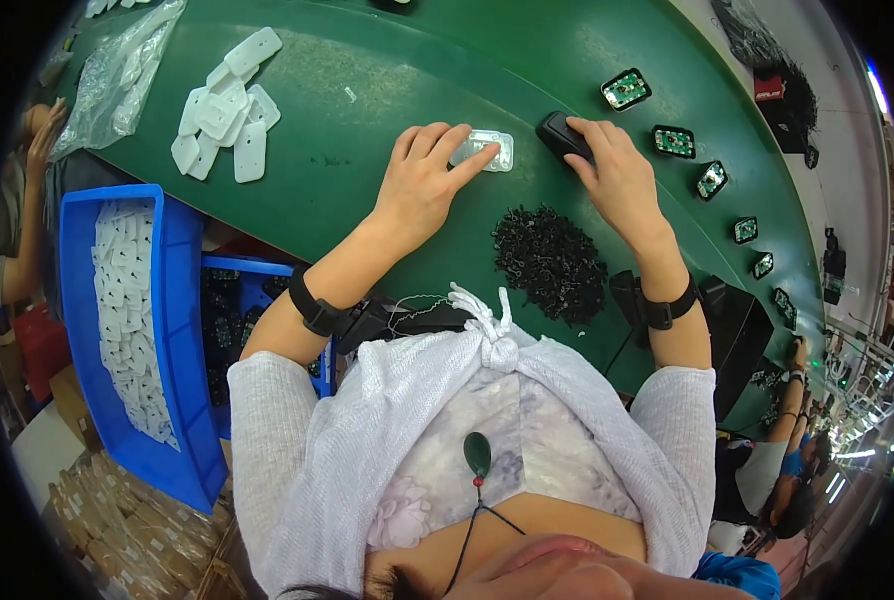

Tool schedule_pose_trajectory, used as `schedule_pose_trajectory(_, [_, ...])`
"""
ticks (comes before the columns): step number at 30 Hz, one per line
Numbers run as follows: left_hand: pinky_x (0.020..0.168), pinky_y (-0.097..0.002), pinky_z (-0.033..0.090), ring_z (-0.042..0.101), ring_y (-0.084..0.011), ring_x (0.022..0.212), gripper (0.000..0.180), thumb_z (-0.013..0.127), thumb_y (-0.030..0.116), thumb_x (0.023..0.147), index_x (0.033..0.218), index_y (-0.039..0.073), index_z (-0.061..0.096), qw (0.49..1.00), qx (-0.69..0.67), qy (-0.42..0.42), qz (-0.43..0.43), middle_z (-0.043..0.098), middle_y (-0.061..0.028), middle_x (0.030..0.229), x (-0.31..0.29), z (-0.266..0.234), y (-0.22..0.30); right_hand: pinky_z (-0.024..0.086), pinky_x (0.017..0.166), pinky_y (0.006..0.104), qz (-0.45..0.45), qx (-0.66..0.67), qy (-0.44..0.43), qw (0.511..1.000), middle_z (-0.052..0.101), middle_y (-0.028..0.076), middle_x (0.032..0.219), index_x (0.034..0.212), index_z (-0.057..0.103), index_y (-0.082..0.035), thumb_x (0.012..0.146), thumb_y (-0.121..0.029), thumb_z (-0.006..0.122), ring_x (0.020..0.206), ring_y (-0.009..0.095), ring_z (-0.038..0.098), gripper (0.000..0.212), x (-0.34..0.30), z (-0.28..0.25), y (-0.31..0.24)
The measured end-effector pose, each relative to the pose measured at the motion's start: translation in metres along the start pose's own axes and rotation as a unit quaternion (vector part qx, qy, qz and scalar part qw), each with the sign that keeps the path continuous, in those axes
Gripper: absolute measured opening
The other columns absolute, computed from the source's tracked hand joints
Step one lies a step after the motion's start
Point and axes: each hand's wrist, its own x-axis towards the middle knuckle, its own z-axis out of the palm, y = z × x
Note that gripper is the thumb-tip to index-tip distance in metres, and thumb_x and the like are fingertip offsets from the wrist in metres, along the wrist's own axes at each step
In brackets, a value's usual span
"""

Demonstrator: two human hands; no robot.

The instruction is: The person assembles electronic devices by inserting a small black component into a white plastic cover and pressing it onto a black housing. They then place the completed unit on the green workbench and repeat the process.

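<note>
My left hand point(422, 180) has its thumb and fingers on the edge of a translucent whitish plastic cover point(502, 151) lying on the green worktable point(367, 60). To the right, my right hand point(612, 165) grips a black plastic housing point(559, 132), fingers over its upper side and thumb at the lower. A narrow gap separates the cover from the housing. The housing's inside cannot be made out. Between my forearms lies a heap of small black parts point(549, 262); their exact kind is too small to tell.
Flat white plastic covers point(225, 110) lie piled at far left beside a clear plastic bag point(122, 75). Several black housings with green circuit boards point(675, 141) line the right side. A blue bin point(189, 350) of white parts stands left. Other people's arms point(793, 395) show at both sides.
</note>
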Motion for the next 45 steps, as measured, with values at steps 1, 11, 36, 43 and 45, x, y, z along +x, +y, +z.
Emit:
schedule_pose_trajectory(1, [0.098,-0.0444,0.038,0.050,-0.0273,0.111,0.051,0.058,0.003,0.074,0.124,0.018,0.060,1.000,0.000,0.000,0.001,0.055,-0.0094,0.121,0.000,0.000,0.000,0.049,0.079,0.0383,0.000,0.000,0.000,1.000,0.059,0.009,0.102,0.118,0.056,-0.009,0.084,-0.017,0.066,0.097,0.029,0.058,0.037,0.000,0.000,0.000])
schedule_pose_trajectory(11, [0.099,-0.0421,0.038,0.051,-0.0249,0.111,0.050,0.065,0.003,0.077,0.125,0.008,0.054,0.995,-0.088,0.013,-0.046,0.057,-0.0055,0.121,0.001,-0.006,0.000,0.046,0.082,0.0398,-0.062,-0.094,0.141,0.984,0.060,0.007,0.103,0.114,0.058,-0.010,0.081,-0.017,0.069,0.097,0.028,0.058,0.036,0.003,0.004,-0.009])
schedule_pose_trajectory(36, [0.098,-0.0412,0.037,0.051,-0.0246,0.111,0.051,0.067,0.004,0.075,0.124,0.007,0.054,0.992,-0.112,0.025,-0.061,0.058,-0.0048,0.119,0.001,-0.004,0.002,0.045,0.065,0.0349,-0.164,0.127,0.088,0.974,0.056,0.005,0.080,0.081,0.061,-0.006,0.075,-0.006,0.069,0.074,0.025,0.054,0.009,0.031,0.047,-0.039])
schedule_pose_trajectory(43, [0.099,-0.0415,0.037,0.051,-0.0246,0.111,0.050,0.067,0.005,0.075,0.123,0.007,0.055,0.992,-0.111,0.022,-0.062,0.058,-0.0046,0.119,0.001,-0.005,0.004,0.045,0.064,0.0347,-0.193,0.089,0.091,0.973,0.056,0.003,0.079,0.082,0.062,-0.007,0.074,-0.006,0.069,0.074,0.023,0.054,0.011,0.028,0.048,-0.035])
schedule_pose_trajectory(45, [0.099,-0.0417,0.037,0.051,-0.0245,0.111,0.049,0.067,0.005,0.075,0.123,0.007,0.055,0.992,-0.111,0.026,-0.063,0.058,-0.0044,0.119,0.001,-0.005,0.004,0.045,0.064,0.0352,-0.202,0.065,0.085,0.973,0.056,0.003,0.080,0.084,0.062,-0.008,0.074,-0.007,0.069,0.075,0.023,0.054,0.012,0.029,0.046,-0.036])
